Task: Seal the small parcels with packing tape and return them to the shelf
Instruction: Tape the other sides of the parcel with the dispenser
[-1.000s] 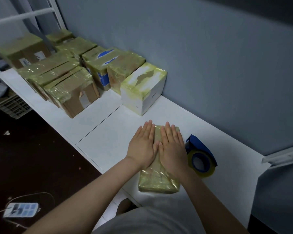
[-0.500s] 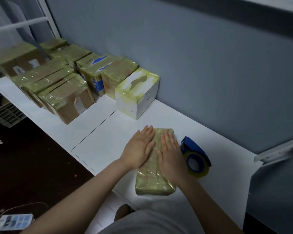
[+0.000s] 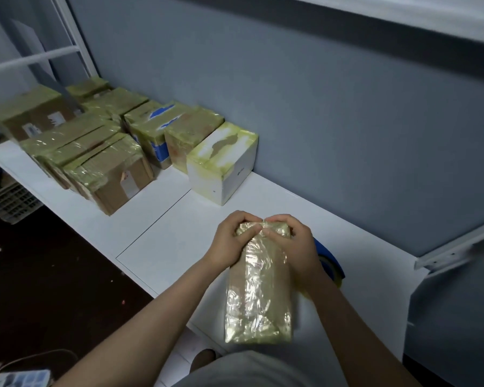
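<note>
Head view: left hand (image 3: 229,241) and right hand (image 3: 296,244), fingers curled, grip the tape-wrapped oblong cardboard parcel's (image 3: 259,297) far end near the white desk's (image 3: 162,247) front edge.

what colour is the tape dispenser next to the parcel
The tape dispenser is blue; head view, partly behind the right hand.

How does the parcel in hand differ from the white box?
The parcel is brown, wrapped all over in tape; the white box has tape mainly on top. The parcel is long and flat; the white box nearer a cube. The left hand and right hand grip the parcel; the white box stands untouched. Both carry yellowish tape.
</note>
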